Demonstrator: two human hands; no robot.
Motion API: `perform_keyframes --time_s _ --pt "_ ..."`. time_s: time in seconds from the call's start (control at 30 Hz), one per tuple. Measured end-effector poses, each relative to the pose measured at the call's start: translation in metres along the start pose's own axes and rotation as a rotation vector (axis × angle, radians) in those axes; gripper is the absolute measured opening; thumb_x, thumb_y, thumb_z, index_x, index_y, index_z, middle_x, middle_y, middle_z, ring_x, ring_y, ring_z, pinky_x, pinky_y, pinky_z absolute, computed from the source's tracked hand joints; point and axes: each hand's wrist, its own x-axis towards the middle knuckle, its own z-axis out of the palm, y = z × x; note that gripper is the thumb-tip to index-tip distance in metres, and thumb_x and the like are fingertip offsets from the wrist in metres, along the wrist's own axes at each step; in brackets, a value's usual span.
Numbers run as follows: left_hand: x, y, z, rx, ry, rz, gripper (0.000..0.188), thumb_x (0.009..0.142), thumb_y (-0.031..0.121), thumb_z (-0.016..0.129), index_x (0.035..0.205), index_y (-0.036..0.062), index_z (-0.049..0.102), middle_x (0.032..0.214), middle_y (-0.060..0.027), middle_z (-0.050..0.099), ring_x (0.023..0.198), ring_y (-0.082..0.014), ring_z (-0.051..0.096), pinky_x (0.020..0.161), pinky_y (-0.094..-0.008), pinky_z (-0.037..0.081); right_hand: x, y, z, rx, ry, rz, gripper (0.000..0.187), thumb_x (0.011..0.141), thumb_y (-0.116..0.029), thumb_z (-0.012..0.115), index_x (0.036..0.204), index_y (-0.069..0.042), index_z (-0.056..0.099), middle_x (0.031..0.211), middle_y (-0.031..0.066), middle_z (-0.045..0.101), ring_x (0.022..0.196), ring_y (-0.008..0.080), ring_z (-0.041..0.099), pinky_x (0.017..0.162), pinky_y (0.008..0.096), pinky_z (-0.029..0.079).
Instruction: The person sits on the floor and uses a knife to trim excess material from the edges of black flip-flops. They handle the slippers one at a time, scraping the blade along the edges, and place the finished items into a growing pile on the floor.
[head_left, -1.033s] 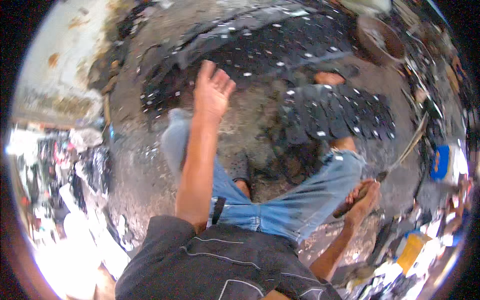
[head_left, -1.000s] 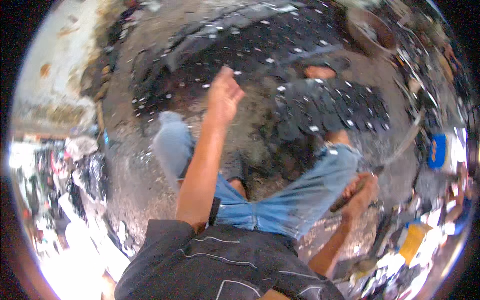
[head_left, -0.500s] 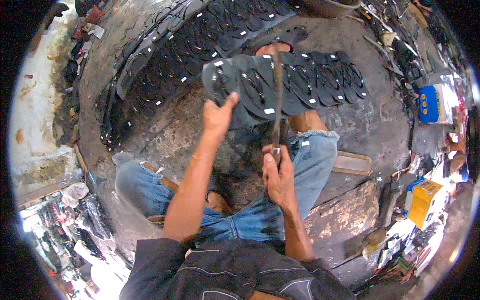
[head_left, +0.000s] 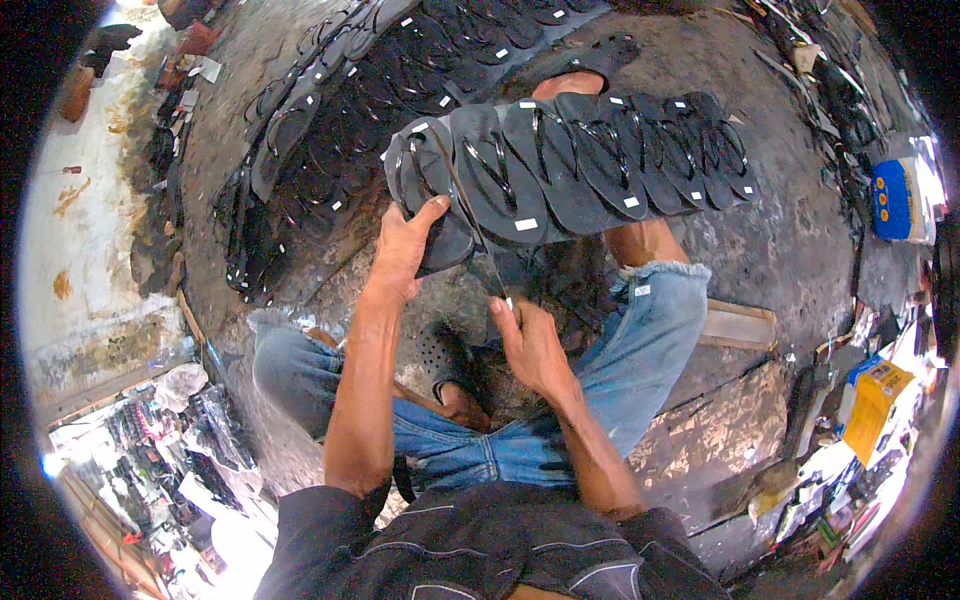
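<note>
A row of black flip-flops (head_left: pixel 497 185) with glossy straps and small white labels stretches across the upper middle, side by side on what looks like one dark sheet. My left hand (head_left: pixel 402 245) grips the near edge of the leftmost flip-flop (head_left: pixel 415 160), thumb on top. In my right hand (head_left: pixel 537 350) is a knife (head_left: pixel 478 232), its handle mostly covered by my fingers. The long thin blade slants up and left, lying along the gap between the leftmost flip-flop and its neighbour. Whether the blade is into the material I cannot tell.
More black flip-flops (head_left: pixel 385 95) lie in long rows on the floor at the upper left. My legs in jeans (head_left: pixel 650 330) spread below the row. A wooden frame (head_left: pixel 740 327), a yellow box (head_left: pixel 880 410) and a blue-white container (head_left: pixel 900 200) stand to the right.
The knife has swung left from near upright over the row's middle to a slant beside the leftmost flip-flop. My left hand has shifted slightly left and down with the row's end.
</note>
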Motion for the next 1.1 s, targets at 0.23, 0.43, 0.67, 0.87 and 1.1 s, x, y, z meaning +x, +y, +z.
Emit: perform_keyframes --time_s 0.23,0.43,0.67,0.87,1.1 --pt "0.002 -0.026 -0.006 -0.071 -0.047 -0.012 0.048 0.087 0.036 0.077 0.121 0.0061 0.062 0.109 -0.0062 0.07 0.091 -0.0224 0.069 0.079 -0.0411 0.057 0.064 0.023 0.019 -0.056 -0.036 -0.031 0.055 0.102 -0.046 0.059 0.099 0.008 0.068 0.093 0.0339 0.069 0.094 0.0514 0.067 0.081 0.0544 0.052" --pt "0.004 -0.026 -0.007 -0.183 -0.074 -0.123 0.044 0.087 0.038 0.078 0.116 0.0085 0.064 0.102 -0.0047 0.071 0.09 -0.0212 0.068 0.074 -0.0414 0.054 0.113 0.057 0.065 -0.38 0.213 -0.184 0.038 0.096 -0.034 0.063 0.106 0.001 0.071 0.1 0.0275 0.071 0.098 0.0476 0.067 0.085 0.0526 0.053" --pt "-0.004 -0.024 -0.004 -0.198 -0.065 -0.089 0.047 0.086 0.04 0.079 0.116 0.008 0.062 0.103 -0.0066 0.07 0.087 -0.0222 0.068 0.073 -0.0423 0.055 0.166 0.092 0.062 -0.489 0.658 -0.878 0.043 0.085 -0.014 0.069 0.128 -0.009 0.068 0.131 0.0164 0.068 0.122 0.0414 0.061 0.109 0.0519 0.043" --pt "0.004 -0.027 -0.005 -0.115 -0.063 -0.063 0.044 0.088 0.038 0.077 0.117 0.0081 0.063 0.107 -0.0069 0.071 0.087 -0.0222 0.068 0.074 -0.0448 0.055 0.183 0.109 0.069 -0.117 0.367 -0.576 0.058 0.078 -0.024 0.074 0.135 -0.014 0.064 0.145 0.0134 0.058 0.134 0.0398 0.053 0.117 0.0548 0.036" --pt "0.004 -0.025 0.003 -0.102 0.044 -0.055 0.033 0.091 0.023 0.075 0.114 0.0024 0.063 0.095 -0.0075 0.071 0.072 -0.0195 0.069 0.055 -0.0392 0.054 0.206 0.143 0.1 -0.404 0.474 -0.657 0.069 0.074 -0.027 0.077 0.14 -0.016 0.06 0.148 0.0117 0.056 0.139 0.0342 0.049 0.119 0.0556 0.033"
